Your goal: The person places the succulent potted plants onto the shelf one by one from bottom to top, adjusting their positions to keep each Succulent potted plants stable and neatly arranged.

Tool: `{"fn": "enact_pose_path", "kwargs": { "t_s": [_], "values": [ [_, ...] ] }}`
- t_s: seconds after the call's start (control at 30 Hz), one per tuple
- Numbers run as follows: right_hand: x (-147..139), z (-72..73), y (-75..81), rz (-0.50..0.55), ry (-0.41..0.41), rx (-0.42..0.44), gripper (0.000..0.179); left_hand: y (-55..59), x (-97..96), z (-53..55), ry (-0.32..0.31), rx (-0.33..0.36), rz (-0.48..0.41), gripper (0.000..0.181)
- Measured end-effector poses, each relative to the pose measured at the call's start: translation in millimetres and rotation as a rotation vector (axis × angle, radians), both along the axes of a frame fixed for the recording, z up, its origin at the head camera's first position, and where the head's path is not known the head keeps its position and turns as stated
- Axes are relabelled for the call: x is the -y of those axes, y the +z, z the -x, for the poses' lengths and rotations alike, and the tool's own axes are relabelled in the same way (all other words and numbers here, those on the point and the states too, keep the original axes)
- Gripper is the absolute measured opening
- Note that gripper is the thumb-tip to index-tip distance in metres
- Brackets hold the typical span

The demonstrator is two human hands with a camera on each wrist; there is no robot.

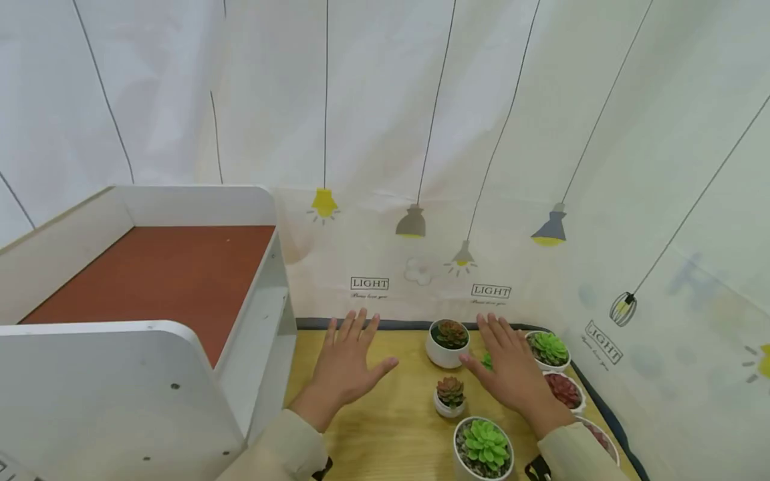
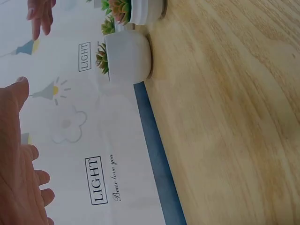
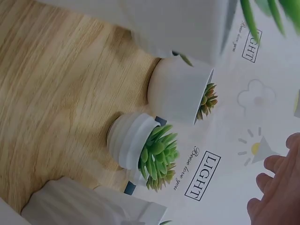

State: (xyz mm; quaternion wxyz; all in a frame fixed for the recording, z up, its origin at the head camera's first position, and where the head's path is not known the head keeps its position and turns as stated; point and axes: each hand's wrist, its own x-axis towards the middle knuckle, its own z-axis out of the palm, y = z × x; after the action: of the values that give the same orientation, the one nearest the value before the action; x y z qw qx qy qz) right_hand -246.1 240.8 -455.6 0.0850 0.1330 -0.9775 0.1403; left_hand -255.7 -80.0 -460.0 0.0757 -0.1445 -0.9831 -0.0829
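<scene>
My left hand (image 1: pixel 351 371) is held over the wooden table with fingers spread and thumb out, holding nothing. My right hand (image 1: pixel 510 371) hovers palm down above the potted succulents, its fingers straight and also holding nothing. Just left of its thumb stands a white pot with a dark reddish succulent (image 1: pixel 450 334). Nearer me are a small pot with a brownish succulent (image 1: pixel 450 392) and a larger pot with a bright green succulent (image 1: pixel 484 444). A ribbed pot with a green succulent (image 3: pixel 159 152) is mostly hidden under my right hand in the head view.
Along the right edge stand a green succulent (image 1: pixel 550 349), a red succulent (image 1: pixel 563 389) and another pot (image 1: pixel 604 441) partly covered by my sleeve. A white shelf unit (image 1: pixel 102 394) with a reddish-brown top (image 1: pixel 168 274) stands left. A printed cloth (image 1: pixel 373 247) hangs behind the table (image 1: pixel 373 434).
</scene>
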Motion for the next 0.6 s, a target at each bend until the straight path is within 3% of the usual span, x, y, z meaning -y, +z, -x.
{"fn": "enact_pose_path", "kwargs": {
  "t_s": [0.1,0.33,0.6],
  "values": [
    [1.5,-4.7,-2.0,0.02,0.004,-0.007,0.089,0.5,4.0,-4.5,0.004,-0.021,0.001,0.094],
    [2.8,-14.5,6.2,0.166,0.025,-0.013,0.086,13.2,9.6,-15.2,0.006,-0.025,-0.034,0.096],
    [0.9,-35.4,18.0,0.304,-0.008,0.075,0.086,48.9,7.2,-34.6,-0.058,-0.082,-0.041,0.09]
  ]
}}
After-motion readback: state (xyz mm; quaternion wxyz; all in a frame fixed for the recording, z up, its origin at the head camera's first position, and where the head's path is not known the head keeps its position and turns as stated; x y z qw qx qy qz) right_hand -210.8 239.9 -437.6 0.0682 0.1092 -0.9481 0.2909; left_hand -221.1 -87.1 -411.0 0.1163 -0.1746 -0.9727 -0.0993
